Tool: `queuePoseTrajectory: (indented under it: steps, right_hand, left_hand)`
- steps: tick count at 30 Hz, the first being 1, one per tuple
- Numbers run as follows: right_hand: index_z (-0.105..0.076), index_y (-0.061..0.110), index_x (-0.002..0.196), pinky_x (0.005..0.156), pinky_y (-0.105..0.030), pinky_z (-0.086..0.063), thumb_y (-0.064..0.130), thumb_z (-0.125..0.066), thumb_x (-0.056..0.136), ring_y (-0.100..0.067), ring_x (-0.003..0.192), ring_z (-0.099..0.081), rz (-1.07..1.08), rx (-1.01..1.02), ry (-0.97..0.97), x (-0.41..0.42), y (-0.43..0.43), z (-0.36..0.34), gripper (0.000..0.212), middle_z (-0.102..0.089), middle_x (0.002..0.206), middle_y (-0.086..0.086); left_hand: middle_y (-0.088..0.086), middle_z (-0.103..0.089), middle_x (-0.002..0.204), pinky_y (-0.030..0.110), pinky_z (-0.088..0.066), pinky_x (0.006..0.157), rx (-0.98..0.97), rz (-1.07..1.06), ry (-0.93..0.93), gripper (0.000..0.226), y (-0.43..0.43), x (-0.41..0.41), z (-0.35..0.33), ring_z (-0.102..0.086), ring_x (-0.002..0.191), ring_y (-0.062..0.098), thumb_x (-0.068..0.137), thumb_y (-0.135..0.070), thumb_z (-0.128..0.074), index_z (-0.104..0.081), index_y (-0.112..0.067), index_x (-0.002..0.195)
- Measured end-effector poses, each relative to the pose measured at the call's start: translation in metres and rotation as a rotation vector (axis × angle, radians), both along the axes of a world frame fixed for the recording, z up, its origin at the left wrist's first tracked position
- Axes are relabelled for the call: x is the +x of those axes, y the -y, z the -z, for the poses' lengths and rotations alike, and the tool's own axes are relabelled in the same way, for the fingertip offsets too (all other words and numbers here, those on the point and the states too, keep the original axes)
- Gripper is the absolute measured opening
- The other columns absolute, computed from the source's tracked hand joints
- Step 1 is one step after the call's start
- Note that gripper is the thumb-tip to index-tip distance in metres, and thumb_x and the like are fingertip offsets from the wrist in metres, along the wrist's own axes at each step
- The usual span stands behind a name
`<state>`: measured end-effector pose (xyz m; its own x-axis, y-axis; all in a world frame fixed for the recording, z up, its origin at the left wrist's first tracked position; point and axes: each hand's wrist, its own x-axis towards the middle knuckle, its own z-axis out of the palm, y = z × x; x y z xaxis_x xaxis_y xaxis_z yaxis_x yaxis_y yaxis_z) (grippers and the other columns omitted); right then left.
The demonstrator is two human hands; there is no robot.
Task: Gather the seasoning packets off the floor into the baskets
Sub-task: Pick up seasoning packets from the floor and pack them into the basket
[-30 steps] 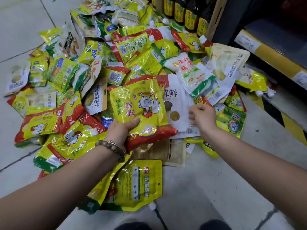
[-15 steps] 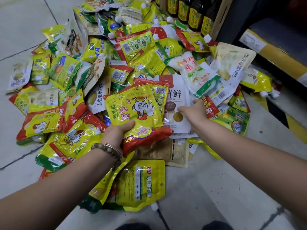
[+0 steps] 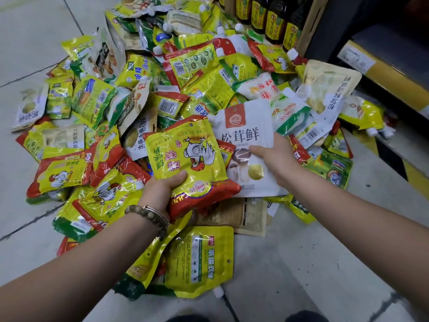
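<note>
A big heap of seasoning packets (image 3: 144, 94), mostly yellow, red and green, covers the tiled floor. My left hand (image 3: 162, 189) grips the red bottom edge of a yellow packet with a rooster drawing (image 3: 185, 154), lifted above the heap. My right hand (image 3: 274, 159) holds a white packet with a red label and mushroom picture (image 3: 246, 133) by its right side, raised and partly tucked behind the yellow one. No basket is in view.
Dark sauce bottles (image 3: 274, 22) stand in a wooden crate at the top. A dark shelf base with a yellow price strip (image 3: 371, 73) runs along the right. Bare grey floor tiles (image 3: 313, 263) lie at lower right and far left. Shoe tips (image 3: 304, 317) show at the bottom.
My right hand has taken hold of the white mushroom packet and lifted it off the heap. My left hand has raised the yellow rooster packet slightly.
</note>
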<state>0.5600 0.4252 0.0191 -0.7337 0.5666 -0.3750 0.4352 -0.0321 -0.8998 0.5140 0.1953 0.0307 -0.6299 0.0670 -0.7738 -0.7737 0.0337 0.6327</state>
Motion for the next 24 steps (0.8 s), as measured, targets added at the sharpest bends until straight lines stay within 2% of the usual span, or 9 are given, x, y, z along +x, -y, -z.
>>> queuePoseTrajectory:
  steps: [2,4,8,11,16,18,21,22,24]
  right_hand:
    - [-0.062,0.011,0.111,0.079,-0.03,-0.053,0.0,-0.064,0.084,-0.02,0.091,-0.064,0.065,-0.01,-0.049,0.011,-0.013,-0.005,0.029,-0.066,0.107,-0.006]
    - [-0.061,0.012,0.111,0.072,-0.023,-0.054,0.001,-0.063,0.085,-0.015,0.085,-0.064,0.151,-0.011,-0.087,0.025,-0.026,-0.01,0.028,-0.066,0.104,-0.004]
    - [-0.063,0.017,0.107,0.081,-0.034,-0.055,0.002,-0.064,0.084,-0.019,0.092,-0.067,0.304,-0.028,-0.13,0.054,-0.05,-0.016,0.027,-0.068,0.107,-0.004]
    - [-0.065,0.024,0.097,0.084,-0.041,-0.054,0.003,-0.065,0.082,-0.022,0.095,-0.068,0.39,-0.003,-0.163,0.076,-0.062,-0.025,0.026,-0.07,0.105,-0.002]
    - [-0.065,0.017,0.1,0.079,-0.031,-0.052,-0.001,-0.061,0.083,-0.015,0.085,-0.067,0.544,0.125,-0.183,0.108,-0.073,-0.065,0.025,-0.069,0.1,-0.002]
    - [-0.065,0.014,0.103,0.076,-0.027,-0.052,0.002,-0.061,0.083,-0.015,0.087,-0.066,0.592,0.219,-0.167,0.118,-0.076,-0.088,0.024,-0.069,0.1,-0.002]
    - [-0.067,0.009,0.107,0.079,-0.028,-0.055,0.005,-0.062,0.082,-0.015,0.089,-0.066,0.63,0.342,-0.147,0.127,-0.084,-0.124,0.026,-0.069,0.101,-0.001]
    - [-0.067,0.01,0.108,0.082,-0.032,-0.055,0.006,-0.062,0.081,-0.017,0.091,-0.067,0.64,0.355,-0.144,0.13,-0.086,-0.137,0.028,-0.07,0.102,-0.002]
    - [-0.067,0.008,0.107,0.084,-0.038,-0.055,0.006,-0.062,0.08,-0.02,0.093,-0.067,0.652,0.371,-0.134,0.136,-0.089,-0.166,0.027,-0.07,0.101,-0.005]
  left_hand:
    - [0.021,-0.065,0.109,0.039,-0.053,0.049,0.009,-0.026,-0.012,0.081,0.0,0.001,0.0,-0.069,0.059,0.033,0.067,-0.014,-0.08,-0.04,-0.004,0.137]
    - [0.022,-0.062,0.116,0.043,-0.054,0.053,0.033,-0.041,-0.011,0.093,-0.004,0.001,0.001,-0.07,0.065,0.035,0.058,-0.015,-0.084,-0.039,-0.005,0.138]
    - [0.02,-0.06,0.122,0.05,-0.056,0.062,0.108,-0.016,-0.035,0.1,-0.03,0.004,-0.006,-0.069,0.081,0.037,0.052,-0.016,-0.087,-0.038,-0.006,0.138]
    - [0.015,-0.065,0.11,0.048,-0.056,0.07,0.141,-0.001,-0.099,0.053,-0.052,0.003,-0.019,-0.067,0.081,0.032,0.072,-0.012,-0.076,-0.05,-0.013,0.118]
    - [0.004,-0.072,0.087,0.042,-0.058,0.065,0.243,0.16,-0.175,0.023,-0.078,0.004,-0.047,-0.07,0.071,0.024,0.083,-0.017,-0.067,-0.06,-0.018,0.105]
    - [0.005,-0.073,0.088,0.043,-0.059,0.067,0.219,0.243,-0.198,0.036,-0.086,0.008,-0.065,-0.071,0.074,0.024,0.081,-0.022,-0.07,-0.059,-0.01,0.114]
    - [0.009,-0.062,0.122,0.053,-0.051,0.087,0.18,0.328,-0.309,0.109,-0.098,0.013,-0.092,-0.063,0.104,0.03,0.049,-0.051,-0.087,-0.038,-0.011,0.138]
    - [0.009,-0.057,0.129,0.054,-0.048,0.091,0.194,0.386,-0.344,0.124,-0.102,0.013,-0.099,-0.06,0.11,0.031,0.038,-0.057,-0.088,-0.035,-0.014,0.141]
    - [0.009,-0.054,0.133,0.053,-0.047,0.093,0.211,0.429,-0.363,0.117,-0.111,0.024,-0.13,-0.058,0.113,0.031,0.049,-0.05,-0.087,-0.029,-0.015,0.145]
